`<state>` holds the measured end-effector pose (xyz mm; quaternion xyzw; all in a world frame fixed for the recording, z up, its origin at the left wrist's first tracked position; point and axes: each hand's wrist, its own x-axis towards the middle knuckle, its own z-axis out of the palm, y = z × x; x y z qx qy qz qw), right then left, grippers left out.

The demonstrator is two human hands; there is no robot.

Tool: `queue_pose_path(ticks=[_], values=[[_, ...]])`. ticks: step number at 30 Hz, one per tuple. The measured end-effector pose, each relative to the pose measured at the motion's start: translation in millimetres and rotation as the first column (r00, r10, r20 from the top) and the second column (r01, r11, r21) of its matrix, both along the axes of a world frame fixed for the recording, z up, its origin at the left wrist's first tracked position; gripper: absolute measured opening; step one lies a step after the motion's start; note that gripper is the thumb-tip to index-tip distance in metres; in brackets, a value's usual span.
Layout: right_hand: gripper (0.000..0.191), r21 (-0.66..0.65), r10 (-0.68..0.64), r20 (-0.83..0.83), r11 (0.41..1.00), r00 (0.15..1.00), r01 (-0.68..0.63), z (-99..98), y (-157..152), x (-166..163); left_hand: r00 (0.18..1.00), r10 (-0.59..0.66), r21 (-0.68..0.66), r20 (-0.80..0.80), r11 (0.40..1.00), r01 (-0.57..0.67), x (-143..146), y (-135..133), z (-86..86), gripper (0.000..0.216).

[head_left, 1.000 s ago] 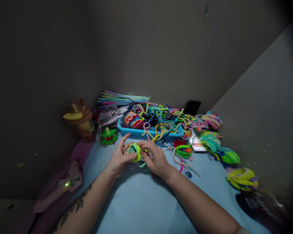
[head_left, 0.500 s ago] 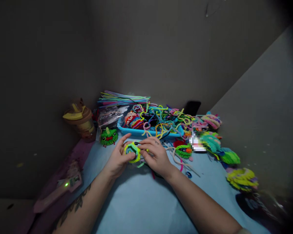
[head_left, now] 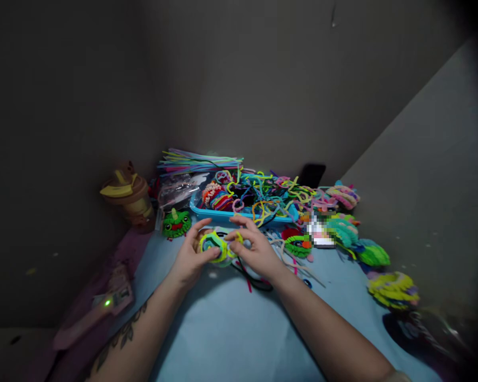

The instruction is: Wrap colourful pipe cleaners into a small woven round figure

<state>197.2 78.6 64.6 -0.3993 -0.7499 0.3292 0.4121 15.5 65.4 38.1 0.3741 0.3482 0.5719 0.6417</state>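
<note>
My left hand point(head_left: 191, 255) grips a small round piece of fuzzy yellow and teal pipe cleaner point(head_left: 213, 245), with the thumb lying across its front. On its right side, my right hand point(head_left: 255, 249) pinches a yellow pipe cleaner end point(head_left: 239, 239) between thumb and fingers. Whether that end is joined to the round piece cannot be made out. Behind the hands stands a blue tray point(head_left: 207, 213) heaped with tangled coloured pipe cleaners point(head_left: 271, 193). A green fuzzy frog-like figure point(head_left: 176, 224) sits left of my left hand.
A lidded cup point(head_left: 128, 199) stands at the left, with a pink glue gun point(head_left: 103, 313) showing a green light nearer me. Straight pipe cleaners point(head_left: 201, 162) lie behind the tray. Several fuzzy figures point(head_left: 393, 290) line the right side. A dark phone-like slab point(head_left: 313, 175) leans at the back.
My right hand's fingers have spread and lifted slightly, and more of the yellow pipe cleaner end shows beside them. My left hand keeps its hold on the round piece.
</note>
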Motion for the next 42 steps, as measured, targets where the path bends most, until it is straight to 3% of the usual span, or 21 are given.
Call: queue_pose_path(ticks=[4,7,9,13,15,19,23,27,31,38,42], values=[[0.027,-0.003,-0.024,-0.052,1.000,0.998,0.024,1.2,1,0,0.996,0.092,-0.022,0.010,0.996,-0.092,1,1,4.5,0.072],[0.015,-0.018,-0.013,-0.035,1.000,0.999,0.013,6.3,-2,-1,0.989,0.137,-0.018,-0.048,0.990,-0.138,1,3,3.5,0.068],[0.019,-0.007,0.007,-0.059,1.000,0.998,-0.007,11.6,-7,-2,0.980,0.146,-0.004,-0.134,0.989,-0.148,2,2,1.4,0.062],[0.014,0.016,-0.023,-0.190,1.000,0.981,0.027,18.8,-11,2,0.971,-0.034,-0.009,-0.238,0.999,0.033,4,-1,0.4,0.055],[0.017,-0.058,-0.088,-0.247,0.995,0.965,0.076,18.0,-9,4,0.974,-0.108,-0.025,-0.200,0.994,0.105,6,-2,2.0,0.055],[0.024,-0.227,-0.121,-0.320,0.973,0.940,0.048,12.5,-1,6,0.996,-0.073,-0.092,-0.057,0.993,0.068,4,-2,4.2,0.060],[0.024,-0.080,0.030,-0.145,0.996,0.989,-0.042,8.4,2,4,0.999,-0.015,-0.110,0.037,0.994,0.019,1,1,4.4,0.064],[0.007,-0.004,-0.007,-0.016,1.000,1.000,0.007,2.6,1,1,0.998,-0.047,-0.097,0.031,0.994,0.050,1,0,4.7,0.065],[0.002,-0.053,-0.011,0.014,0.999,1.000,0.011,-1.0,1,1,0.998,-0.063,-0.051,-0.010,0.997,0.062,2,-2,3.3,0.065],[0.015,-0.219,0.094,-0.047,0.970,0.994,-0.102,-2.1,-1,-4,0.992,-0.078,0.038,-0.100,0.996,0.082,0,-5,1.6,0.071],[0.016,-0.181,0.069,-0.083,0.980,0.994,-0.084,-4.8,-3,-8,0.984,-0.069,0.070,-0.167,0.994,0.082,1,-6,3.4,0.066]])
